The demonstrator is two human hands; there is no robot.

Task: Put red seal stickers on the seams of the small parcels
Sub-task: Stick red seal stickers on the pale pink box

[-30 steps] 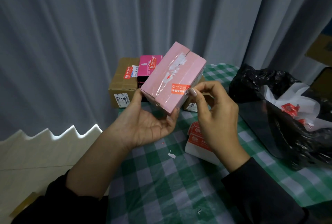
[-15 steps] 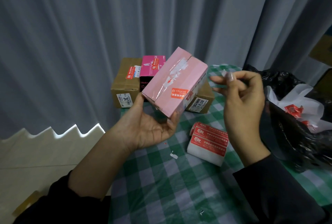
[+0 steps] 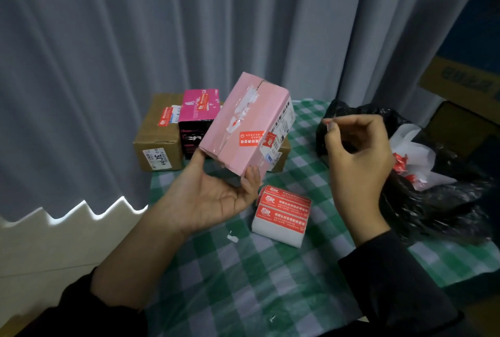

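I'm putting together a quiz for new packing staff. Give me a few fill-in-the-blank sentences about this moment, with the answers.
1. The hand gripping the pink box is the person's ___ one.
2. The seal sticker on that box is ___.
3. The stack of sticker sheets lies on a tablecloth checked white and ___.
4. The bag beyond the right hand is ___.
Missing words: left; red; green; black.

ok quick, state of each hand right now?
Left hand: holding the pink parcel.
Right hand: thumb and forefinger pinched together; whether they hold anything cannot be told.
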